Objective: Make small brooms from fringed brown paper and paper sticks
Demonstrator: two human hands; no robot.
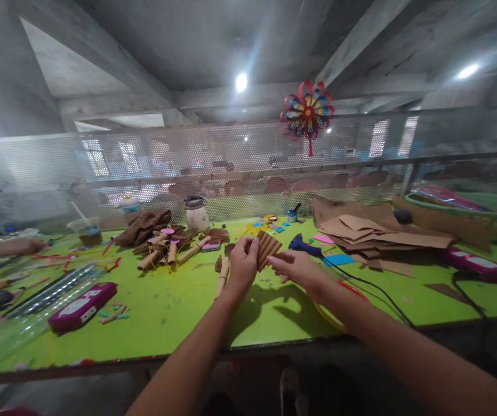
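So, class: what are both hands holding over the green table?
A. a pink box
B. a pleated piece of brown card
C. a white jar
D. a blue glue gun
B: the left hand and right hand grip the pleated brown card between them.

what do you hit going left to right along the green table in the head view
magenta box → pile of rolled brown tubes → left hand → pleated brown card → right hand → blue glue gun → stack of brown card sheets

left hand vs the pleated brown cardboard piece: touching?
Touching. Head view: the left hand has its fingers wrapped around the left edge of the pleated brown cardboard piece, no gap visible; the right hand meets its lower right edge.
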